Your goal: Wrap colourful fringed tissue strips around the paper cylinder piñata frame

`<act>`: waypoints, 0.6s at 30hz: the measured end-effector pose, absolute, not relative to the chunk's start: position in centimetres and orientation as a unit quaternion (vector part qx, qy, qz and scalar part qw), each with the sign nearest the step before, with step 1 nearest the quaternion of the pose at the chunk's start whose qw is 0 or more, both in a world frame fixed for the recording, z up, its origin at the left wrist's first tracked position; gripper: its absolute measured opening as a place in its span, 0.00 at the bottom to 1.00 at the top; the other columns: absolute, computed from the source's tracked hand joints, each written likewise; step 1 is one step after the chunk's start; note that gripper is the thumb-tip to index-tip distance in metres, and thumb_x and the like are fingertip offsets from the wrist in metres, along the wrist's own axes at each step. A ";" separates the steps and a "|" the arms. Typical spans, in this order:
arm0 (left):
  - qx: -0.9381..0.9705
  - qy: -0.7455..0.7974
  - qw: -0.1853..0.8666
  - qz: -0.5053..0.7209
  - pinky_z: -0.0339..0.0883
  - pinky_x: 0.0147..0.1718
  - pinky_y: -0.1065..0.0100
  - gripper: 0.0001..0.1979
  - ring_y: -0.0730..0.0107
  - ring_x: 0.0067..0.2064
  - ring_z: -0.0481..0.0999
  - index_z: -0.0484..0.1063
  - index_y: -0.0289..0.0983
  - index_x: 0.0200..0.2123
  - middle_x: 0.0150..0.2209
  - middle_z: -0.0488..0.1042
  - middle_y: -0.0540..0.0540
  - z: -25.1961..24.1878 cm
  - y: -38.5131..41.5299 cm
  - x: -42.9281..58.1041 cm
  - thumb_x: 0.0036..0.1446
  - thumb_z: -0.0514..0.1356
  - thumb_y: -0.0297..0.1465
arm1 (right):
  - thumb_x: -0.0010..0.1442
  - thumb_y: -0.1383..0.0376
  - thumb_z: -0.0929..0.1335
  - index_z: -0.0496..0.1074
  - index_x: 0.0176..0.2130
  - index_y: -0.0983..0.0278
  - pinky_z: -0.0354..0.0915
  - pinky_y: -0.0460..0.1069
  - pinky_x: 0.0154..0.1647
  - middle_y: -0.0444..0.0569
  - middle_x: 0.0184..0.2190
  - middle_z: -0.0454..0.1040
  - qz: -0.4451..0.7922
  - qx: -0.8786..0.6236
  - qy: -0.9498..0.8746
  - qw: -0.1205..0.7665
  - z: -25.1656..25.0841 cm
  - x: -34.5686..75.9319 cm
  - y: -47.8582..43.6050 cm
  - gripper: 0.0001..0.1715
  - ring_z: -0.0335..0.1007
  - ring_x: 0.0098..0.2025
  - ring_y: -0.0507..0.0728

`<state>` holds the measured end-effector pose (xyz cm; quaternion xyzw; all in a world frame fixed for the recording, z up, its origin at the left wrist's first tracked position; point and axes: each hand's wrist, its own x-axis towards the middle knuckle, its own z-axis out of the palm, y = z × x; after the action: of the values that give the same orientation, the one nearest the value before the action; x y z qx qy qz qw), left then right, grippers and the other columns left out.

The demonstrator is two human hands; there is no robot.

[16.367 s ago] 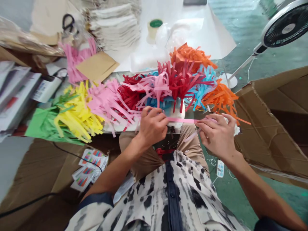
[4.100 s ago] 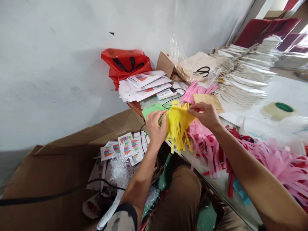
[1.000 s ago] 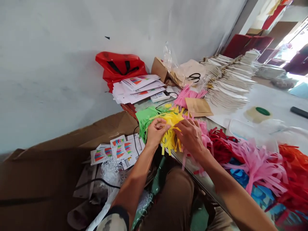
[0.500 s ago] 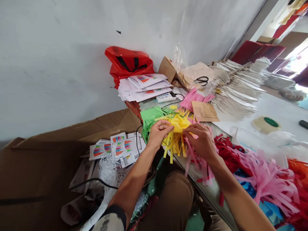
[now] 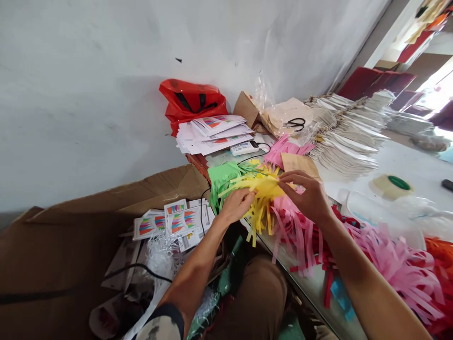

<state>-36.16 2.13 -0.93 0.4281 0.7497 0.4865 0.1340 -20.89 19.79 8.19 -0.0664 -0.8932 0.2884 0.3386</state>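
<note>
Between my hands, above the table edge, is a yellow fringed paper tassel (image 5: pixel 268 187) with cut strips hanging down and to the left. My left hand (image 5: pixel 238 204) is closed on its left side, fingers curled. At its upper right edge, my right hand (image 5: pixel 308 192) pinches the yellow paper between thumb and fingertips. Green fringed paper (image 5: pixel 223 175) lies just behind my left hand. Beneath and beside my right hand hang pink paper strips (image 5: pixel 295 236).
An open cardboard box (image 5: pixel 116 189) with printed cards (image 5: pixel 182 219) stands at the left. Along the wall are a red bag (image 5: pixel 194 101), stacked printed sheets (image 5: pixel 215 137), scissors (image 5: pixel 296 123) and piled white paper (image 5: pixel 350 132). A tape roll (image 5: pixel 392 184) and more pink fringe (image 5: pixel 396 264) lie right.
The yellow paper has spread flatter between my hands, its strips now reaching left over my left hand. My left hand has turned and curled; my right hand has shifted slightly right.
</note>
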 end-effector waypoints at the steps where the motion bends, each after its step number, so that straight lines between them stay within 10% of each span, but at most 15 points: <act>1: 0.422 0.752 0.134 0.488 0.63 0.35 0.66 0.18 0.64 0.34 0.77 0.83 0.41 0.35 0.32 0.82 0.49 -0.9 2.2 -36.4 0.68 0.54 0.36 | 0.66 0.59 0.73 0.82 0.38 0.57 0.73 0.59 0.55 0.49 0.44 0.83 0.292 -0.059 -0.891 0.344 8.8 -20.7 19.9 0.06 0.80 0.48 0.60; 6: 0.421 0.746 0.140 0.497 0.70 0.46 0.66 0.18 0.61 0.48 0.83 0.84 0.41 0.46 0.48 0.86 0.49 -0.3 2.7 -37.4 0.68 0.54 0.37 | 0.65 0.58 0.74 0.82 0.38 0.57 0.73 0.57 0.52 0.48 0.43 0.84 0.304 -0.054 -0.881 0.359 10.5 -19.3 20.4 0.06 0.81 0.46 0.60; 18: 0.468 0.790 0.119 0.378 0.71 0.46 0.64 0.14 0.55 0.50 0.84 0.87 0.47 0.45 0.50 0.86 0.51 2.4 2.9 -37.6 0.66 0.60 0.38 | 0.61 0.55 0.76 0.83 0.37 0.59 0.74 0.57 0.52 0.47 0.39 0.85 0.369 -0.114 -0.839 0.383 11.8 -17.0 20.3 0.10 0.80 0.43 0.59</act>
<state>-37.58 2.87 2.45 0.4682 0.7897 0.3781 0.1194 -16.97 20.35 11.76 -0.1139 -0.8390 0.3690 0.3834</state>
